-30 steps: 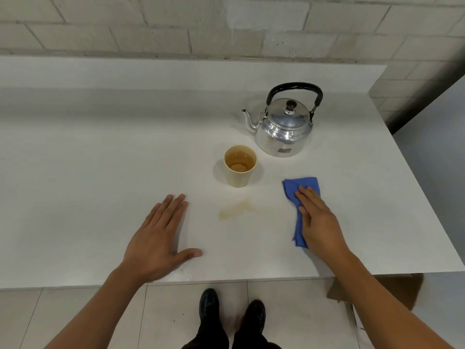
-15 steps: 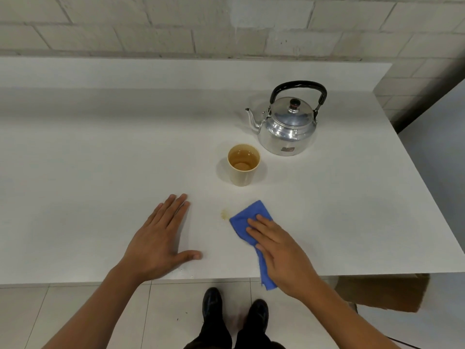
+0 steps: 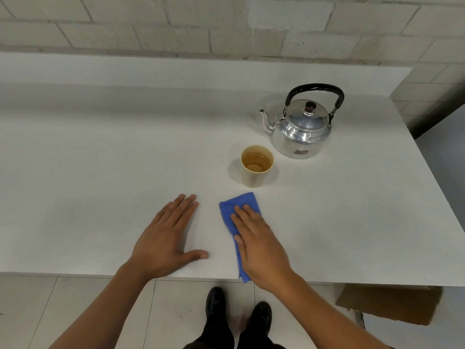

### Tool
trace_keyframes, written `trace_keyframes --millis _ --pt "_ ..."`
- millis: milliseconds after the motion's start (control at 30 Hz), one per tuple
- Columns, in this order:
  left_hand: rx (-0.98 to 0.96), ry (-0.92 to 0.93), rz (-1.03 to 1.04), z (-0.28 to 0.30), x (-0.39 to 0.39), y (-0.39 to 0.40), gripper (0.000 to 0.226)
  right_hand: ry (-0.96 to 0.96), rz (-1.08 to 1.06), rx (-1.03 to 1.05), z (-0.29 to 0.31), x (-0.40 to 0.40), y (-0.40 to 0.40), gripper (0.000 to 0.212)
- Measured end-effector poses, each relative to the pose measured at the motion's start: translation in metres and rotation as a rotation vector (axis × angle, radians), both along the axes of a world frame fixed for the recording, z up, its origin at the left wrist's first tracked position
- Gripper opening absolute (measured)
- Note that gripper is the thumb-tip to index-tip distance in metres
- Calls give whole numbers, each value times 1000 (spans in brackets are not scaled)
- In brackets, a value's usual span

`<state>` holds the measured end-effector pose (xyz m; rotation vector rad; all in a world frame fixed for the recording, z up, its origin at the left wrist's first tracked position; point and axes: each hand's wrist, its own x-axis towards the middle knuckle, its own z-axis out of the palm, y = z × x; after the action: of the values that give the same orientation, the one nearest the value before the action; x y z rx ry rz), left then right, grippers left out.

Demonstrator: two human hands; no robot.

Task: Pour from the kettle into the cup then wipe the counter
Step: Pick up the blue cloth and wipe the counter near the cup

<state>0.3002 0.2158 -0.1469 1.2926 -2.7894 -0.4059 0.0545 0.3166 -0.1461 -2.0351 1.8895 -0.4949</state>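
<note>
Right hand (image 3: 261, 245) flat, pressing cloth (image 3: 239, 205) | left hand (image 3: 163, 245) flat on counter (image 3: 100, 172)

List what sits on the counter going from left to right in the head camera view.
left hand → blue cloth with the right hand flat on it → cup → kettle

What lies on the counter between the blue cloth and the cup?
Nothing: in the head view, only bare white counter separates the blue cloth from the cup. No spill shows there.
</note>
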Motion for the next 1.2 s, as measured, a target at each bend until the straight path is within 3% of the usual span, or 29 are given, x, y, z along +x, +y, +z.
trace_keyframes --millis 200,400,533,700,833,1000,1100,1200 --pt "2 29 -7 -1 1 -1 120 -199 202 0 1 -6 25 42" --pt "-5 27 5 0 1 0 121 -163 -46 29 3 -51 28 46" --pt "-4 34 12 1 0 1 123 -108 -31 18 2 -28 -6 46" --pt "19 49 14 0 0 1 128 25 148 -4 -1 18 -41 49" --pt "30 62 8 -1 0 1 126 -70 314 39 -1 26 -30 49" --pt "21 62 11 -1 1 1 129 -114 511 38 3 -20 12 43" --pt "25 31 19 0 1 0 132 -128 450 68 7 -62 25 42" --pt "26 19 24 2 0 1 130 -157 248 74 11 -99 28 47"
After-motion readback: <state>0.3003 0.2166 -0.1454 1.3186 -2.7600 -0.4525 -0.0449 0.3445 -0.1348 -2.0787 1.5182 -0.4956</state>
